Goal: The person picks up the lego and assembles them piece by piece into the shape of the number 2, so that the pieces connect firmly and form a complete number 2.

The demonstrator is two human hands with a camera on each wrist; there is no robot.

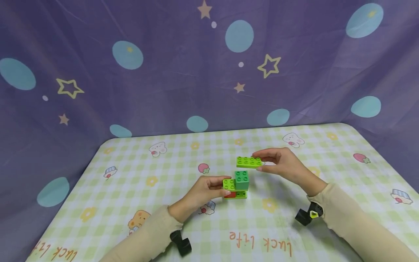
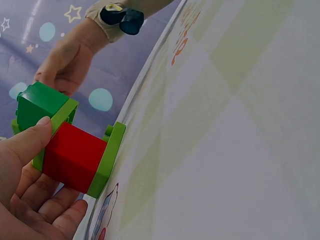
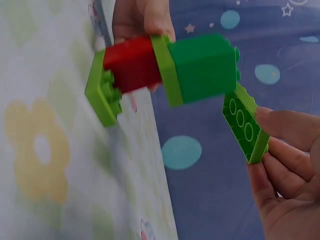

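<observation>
The right hand (image 1: 286,165) pinches a flat, rectangular, lime-green studded plastic brick (image 1: 249,162) near its right end, just to the far side of a stepped stack of red, lime and darker green plastic bricks (image 1: 242,181). The left hand (image 1: 204,191) grips that stack from the left, over the counter (image 1: 131,189). Everything looks light, stiff, smooth and sturdy; opposite side walls should give the surest hold, keeping studs uncovered.

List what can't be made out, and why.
Head: top of the red block, covered by the upper lime plate.
Left wrist: fingertips of the right hand, behind the dark green block.
Right wrist: most studs of the held lime plate, facing away; wrist of the left hand, beyond the top edge.
</observation>
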